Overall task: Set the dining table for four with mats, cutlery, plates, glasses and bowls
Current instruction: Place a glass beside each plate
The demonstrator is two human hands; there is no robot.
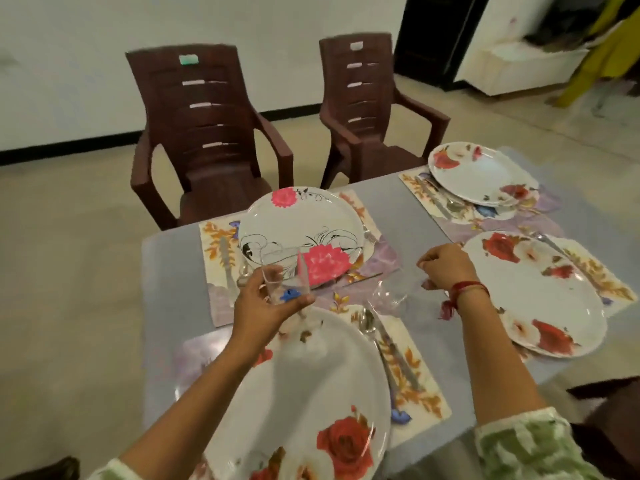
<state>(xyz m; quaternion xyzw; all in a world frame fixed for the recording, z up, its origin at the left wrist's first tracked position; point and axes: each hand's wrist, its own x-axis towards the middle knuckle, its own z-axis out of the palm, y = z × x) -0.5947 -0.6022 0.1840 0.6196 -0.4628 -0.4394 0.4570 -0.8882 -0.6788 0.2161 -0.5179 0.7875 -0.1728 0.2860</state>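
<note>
My left hand [266, 303] grips a clear glass [285, 275] held above the near edge of the far-left mat [384, 258]. My right hand [446, 268] has its fingers curled on another clear glass [391, 294], which leans between the mats on the grey table [405, 209]. Four floral plates lie on floral mats: far left [301, 233], far right [481, 173], near right [540, 292], near left [304, 393]. A spoon and knife [381, 344] lie to the right of the near-left plate. Cutlery [227, 261] also lies left of the far-left plate.
Two brown plastic chairs [207, 133] [370, 109] stand at the far side of the table. A dark chair edge [609, 403] shows at the near right. A white cabinet [519, 67] stands at the back right by a dark doorway.
</note>
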